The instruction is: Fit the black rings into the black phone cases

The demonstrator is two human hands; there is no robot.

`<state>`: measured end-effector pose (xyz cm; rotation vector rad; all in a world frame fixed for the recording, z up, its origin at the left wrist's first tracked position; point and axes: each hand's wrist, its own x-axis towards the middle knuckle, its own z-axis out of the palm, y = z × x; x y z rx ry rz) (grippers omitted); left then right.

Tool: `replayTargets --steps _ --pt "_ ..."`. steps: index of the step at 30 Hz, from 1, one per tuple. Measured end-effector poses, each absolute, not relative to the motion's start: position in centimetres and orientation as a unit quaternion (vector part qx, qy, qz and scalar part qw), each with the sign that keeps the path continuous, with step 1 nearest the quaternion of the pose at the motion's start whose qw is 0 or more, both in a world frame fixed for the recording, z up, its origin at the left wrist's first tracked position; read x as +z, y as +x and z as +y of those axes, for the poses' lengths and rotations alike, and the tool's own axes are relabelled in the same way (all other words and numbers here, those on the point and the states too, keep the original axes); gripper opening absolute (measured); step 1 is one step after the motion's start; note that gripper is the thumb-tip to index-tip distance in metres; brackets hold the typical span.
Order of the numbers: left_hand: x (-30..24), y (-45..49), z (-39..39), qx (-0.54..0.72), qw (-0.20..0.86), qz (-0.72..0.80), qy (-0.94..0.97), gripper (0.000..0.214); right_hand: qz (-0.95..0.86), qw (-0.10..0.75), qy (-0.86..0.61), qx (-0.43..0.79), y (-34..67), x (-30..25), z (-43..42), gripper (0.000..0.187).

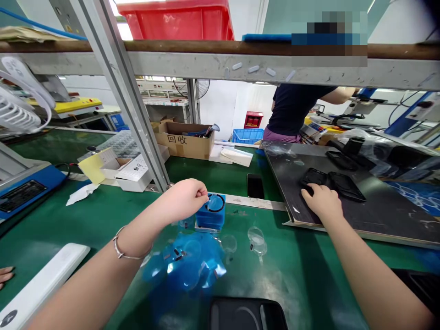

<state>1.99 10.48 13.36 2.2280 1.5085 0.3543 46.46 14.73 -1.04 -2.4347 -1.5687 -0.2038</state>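
Observation:
My left hand (pixel 188 198) is pinched at the edge of a clear round film (pixel 215 202), over a blue block (pixel 210 219) with a black ring on its top. To the right, my right hand (pixel 323 202) rests on the black board (pixel 285 183), fingers curled at the near edge of a black case (pixel 314 176); its fingertips are partly hidden. Another black case (pixel 347 185) lies beside it. Below the block spreads a heap of blue film pieces (pixel 189 259). A black case with a ring outline (pixel 240 316) lies at the bottom edge, partly cut off.
A dark phone (pixel 255 186) lies beyond the metal strip. Clear film scraps (pixel 257 240) are on the green table. A white bar-shaped object (pixel 48 279) lies at left, near another person's fingers (pixel 5 276). A metal post (pixel 120 87) and shelf beam (pixel 206 66) stand ahead; a co-worker (pixel 294 110) is behind.

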Motion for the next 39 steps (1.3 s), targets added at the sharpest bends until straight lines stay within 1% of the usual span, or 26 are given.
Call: replayTargets --steps 2,6,8,10,11,12,13,15,18,20,22,23,24,26,29,32,35,39 --pt "14.2 2.4 9.8 0.156 0.262 0.525 0.795 0.021 -0.536 0.113 -0.834 -0.074 46.2 -0.8 14.5 0.051" --pt "14.6 1.6 7.4 0.243 0.451 0.427 0.745 0.023 -0.536 0.111 -0.833 -0.076 45.8 -0.3 14.1 0.05" --pt "13.1 0.3 5.9 0.254 0.481 0.419 0.727 0.022 -0.539 0.117 -0.831 -0.076 45.6 -0.1 13.8 0.05" --pt "10.3 -0.9 4.5 0.209 0.428 0.483 0.735 0.02 -0.549 0.128 -0.822 -0.074 45.2 0.0 13.4 0.047" --pt "8.5 -1.5 3.9 0.165 0.372 0.533 0.742 0.018 -0.557 0.137 -0.816 -0.071 44.9 0.0 13.1 0.044" --pt "6.6 -1.8 3.4 0.121 0.286 0.587 0.748 0.018 -0.567 0.147 -0.808 -0.066 44.6 0.0 12.7 0.04" --pt "4.8 -2.1 2.9 0.105 0.242 0.615 0.743 0.017 -0.582 0.16 -0.796 -0.058 44.2 0.0 12.2 0.038" --pt "1.7 -2.3 2.2 0.082 0.192 0.641 0.739 0.014 -0.624 0.189 -0.757 -0.031 43.2 -0.2 10.7 0.033" --pt "-1.2 -2.5 1.5 0.075 0.161 0.658 0.732 0.008 -0.698 0.24 -0.674 0.022 41.1 -0.6 6.5 0.031" --pt "-2.1 -2.9 1.3 0.078 0.145 0.666 0.727 0.023 -0.732 0.271 -0.623 0.048 39.4 -0.9 2.6 0.033" --pt "-2.4 -3.4 1.5 0.114 0.151 0.661 0.727 0.045 -0.759 0.298 -0.574 0.072 37.6 -1.2 -1.9 0.029" --pt "-2.4 -3.6 1.6 0.151 0.163 0.654 0.723 0.053 -0.777 0.333 -0.525 0.096 36.7 -1.4 -4.1 0.024" --pt "-2.2 -3.8 1.9 0.198 0.179 0.645 0.716 0.056 -0.795 0.341 -0.486 0.126 35.8 -1.6 -6.2 0.019" --pt "-1.1 -3.8 2.6 0.292 0.22 0.627 0.688 0.056 -0.814 0.334 -0.444 0.17 34.4 -2.0 -9.7 0.015" --pt "1.7 -3.0 4.2 0.358 0.261 0.61 0.657 0.058 -0.814 0.298 -0.458 0.198 33.1 -2.5 -13.1 0.015" --pt "4.2 -1.7 6.5 0.366 0.29 0.597 0.652 0.064 -0.825 0.266 -0.461 0.19 32.3 -2.7 -14.2 0.015" --pt "4.9 -0.8 9.0 0.36 0.328 0.592 0.642 0.059 -0.846 0.241 -0.449 0.156 31.8 -2.2 -14.3 0.014" --pt "4.5 -0.4 11.2 0.362 0.352 0.585 0.635 0.053 -0.852 0.222 -0.464 0.097 31.4 -1.2 -14.2 0.011"
